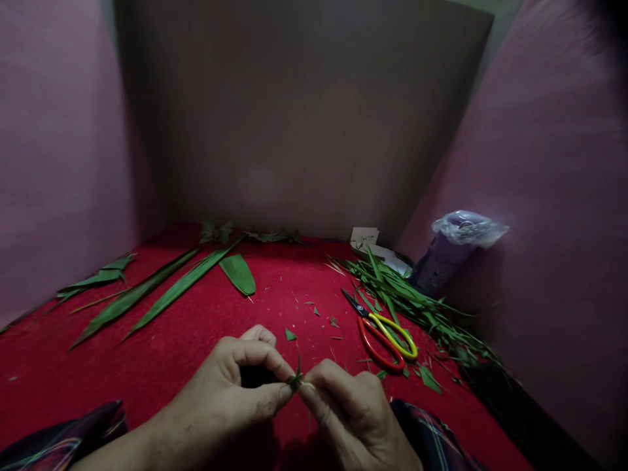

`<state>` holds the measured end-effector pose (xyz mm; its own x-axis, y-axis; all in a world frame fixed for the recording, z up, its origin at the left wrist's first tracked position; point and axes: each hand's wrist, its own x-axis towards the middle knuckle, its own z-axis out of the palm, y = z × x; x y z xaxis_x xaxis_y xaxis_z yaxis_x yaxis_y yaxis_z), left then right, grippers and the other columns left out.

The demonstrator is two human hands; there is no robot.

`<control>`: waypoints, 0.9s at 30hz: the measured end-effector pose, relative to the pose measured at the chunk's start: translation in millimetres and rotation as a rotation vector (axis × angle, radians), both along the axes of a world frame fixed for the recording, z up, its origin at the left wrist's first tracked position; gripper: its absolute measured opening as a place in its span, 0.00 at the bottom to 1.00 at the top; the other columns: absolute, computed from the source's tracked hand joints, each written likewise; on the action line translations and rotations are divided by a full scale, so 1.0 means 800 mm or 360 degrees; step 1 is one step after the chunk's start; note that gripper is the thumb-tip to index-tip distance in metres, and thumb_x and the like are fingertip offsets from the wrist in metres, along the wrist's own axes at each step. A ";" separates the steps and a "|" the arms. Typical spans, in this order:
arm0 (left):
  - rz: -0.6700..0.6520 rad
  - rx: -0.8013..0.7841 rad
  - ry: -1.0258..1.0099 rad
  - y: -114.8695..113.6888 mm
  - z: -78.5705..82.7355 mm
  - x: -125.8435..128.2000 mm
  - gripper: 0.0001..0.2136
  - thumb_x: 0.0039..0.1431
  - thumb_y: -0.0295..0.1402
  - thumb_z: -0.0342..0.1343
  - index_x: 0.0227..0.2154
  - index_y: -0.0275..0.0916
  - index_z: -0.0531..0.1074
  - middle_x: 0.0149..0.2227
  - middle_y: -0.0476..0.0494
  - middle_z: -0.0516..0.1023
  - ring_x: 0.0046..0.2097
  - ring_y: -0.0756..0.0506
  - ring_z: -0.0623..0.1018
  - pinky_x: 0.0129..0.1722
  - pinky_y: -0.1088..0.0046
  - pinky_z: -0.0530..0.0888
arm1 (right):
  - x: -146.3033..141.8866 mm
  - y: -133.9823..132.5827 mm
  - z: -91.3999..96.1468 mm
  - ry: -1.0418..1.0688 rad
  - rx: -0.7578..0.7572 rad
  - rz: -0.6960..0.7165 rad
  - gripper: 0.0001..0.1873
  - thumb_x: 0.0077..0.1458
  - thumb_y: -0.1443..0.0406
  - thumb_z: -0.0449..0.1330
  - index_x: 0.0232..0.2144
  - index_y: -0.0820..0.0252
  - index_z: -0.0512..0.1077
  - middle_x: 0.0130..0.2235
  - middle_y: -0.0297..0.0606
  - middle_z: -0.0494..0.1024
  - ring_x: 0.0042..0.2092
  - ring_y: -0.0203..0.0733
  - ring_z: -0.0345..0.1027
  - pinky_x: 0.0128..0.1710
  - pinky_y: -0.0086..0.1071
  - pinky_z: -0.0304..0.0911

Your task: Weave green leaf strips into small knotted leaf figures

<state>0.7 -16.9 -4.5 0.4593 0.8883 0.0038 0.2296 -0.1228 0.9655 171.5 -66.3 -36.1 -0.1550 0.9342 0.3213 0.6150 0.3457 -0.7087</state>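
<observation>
Between my two hands, low in the middle of the head view, is a small folded piece of green leaf (pixel 295 381) with a thin point sticking up. My left hand (pixel 240 379) pinches it between thumb and forefinger. Close against it, my right hand (pixel 346 405) is closed too, thumb and forefinger pressed together at a pale thin end by the leaf piece; exactly what they grip is partly hidden. Scissors (pixel 380 332) with one red and one yellow handle lie beyond my right hand, their dark blades pointing away to the left.
Long green leaves (pixel 184 284) lie at the left on the red cloth (pixel 161 373). A heap of leaf strips (pixel 417 297) lies at the right, before a purple container (pixel 441 261) with clear plastic on top. Leaf scraps (pixel 290 334) dot the middle. Walls enclose the back and sides.
</observation>
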 end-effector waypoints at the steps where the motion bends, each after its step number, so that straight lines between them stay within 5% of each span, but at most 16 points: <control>1: 0.0002 0.0002 -0.0009 0.000 0.000 0.000 0.04 0.44 0.30 0.58 0.19 0.39 0.77 0.25 0.52 0.63 0.29 0.49 0.66 0.31 0.71 0.64 | 0.001 0.001 0.002 0.0030 -0.0074 0.0057 0.18 0.62 0.55 0.47 0.24 0.57 0.65 0.19 0.26 0.57 0.20 0.31 0.53 0.22 0.27 0.45; 6: 0.0008 0.0089 -0.0031 -0.001 -0.004 -0.002 0.04 0.44 0.30 0.59 0.20 0.40 0.77 0.25 0.51 0.64 0.31 0.47 0.67 0.33 0.70 0.65 | 0.006 0.006 0.008 0.0031 -0.0174 0.0216 0.16 0.62 0.59 0.47 0.25 0.58 0.64 0.19 0.25 0.54 0.20 0.30 0.49 0.21 0.25 0.45; 19: 0.0007 0.0085 0.0047 -0.001 -0.002 -0.002 0.04 0.46 0.30 0.59 0.19 0.39 0.77 0.25 0.50 0.65 0.32 0.47 0.68 0.32 0.71 0.66 | 0.004 0.003 0.009 -0.0315 0.0391 0.0165 0.16 0.61 0.66 0.47 0.21 0.59 0.63 0.17 0.26 0.58 0.17 0.30 0.50 0.20 0.29 0.42; 27: 0.0010 0.0273 0.0103 -0.002 0.000 -0.001 0.05 0.48 0.29 0.58 0.20 0.38 0.77 0.25 0.50 0.64 0.31 0.47 0.68 0.33 0.70 0.66 | 0.003 0.004 0.004 -0.0322 0.0436 0.0111 0.17 0.63 0.64 0.47 0.21 0.59 0.62 0.16 0.25 0.54 0.15 0.29 0.47 0.18 0.27 0.41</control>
